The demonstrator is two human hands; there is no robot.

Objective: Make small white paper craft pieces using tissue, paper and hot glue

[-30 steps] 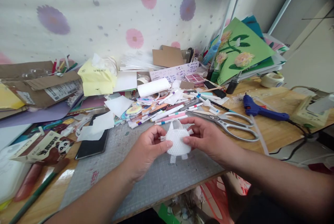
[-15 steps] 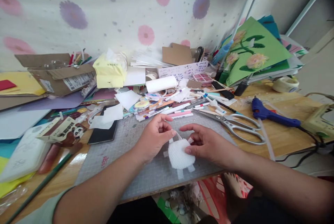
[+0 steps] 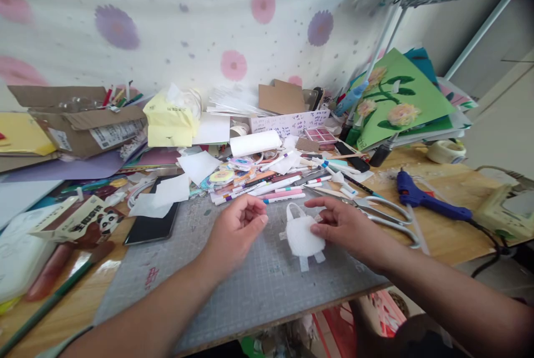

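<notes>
A small white padded piece (image 3: 306,237) has a textured surface, a thin loop at its top and short tabs at its side and lower edge. My right hand (image 3: 340,227) pinches it at its right edge, thumb on the front face, just above the grey cutting mat (image 3: 258,286). Left of it, my left hand (image 3: 237,224) is apart from the piece with bent fingers and a gap to the thumb; it holds nothing. Behind my right hand lie large metal scissors (image 3: 386,216), partly hidden by that hand.
Markers (image 3: 283,195) and paper scraps crowd the back of the mat. A blue glue gun (image 3: 429,199) lies at the right. Left are a black phone-like slab (image 3: 156,224), a panda-printed carton (image 3: 83,219) and a green-handled brush (image 3: 54,302). A white roll (image 3: 256,144) lies behind.
My left hand has let go of the loop and moved left, away from the white piece. My right hand still holds the piece. The view has shifted slightly.
</notes>
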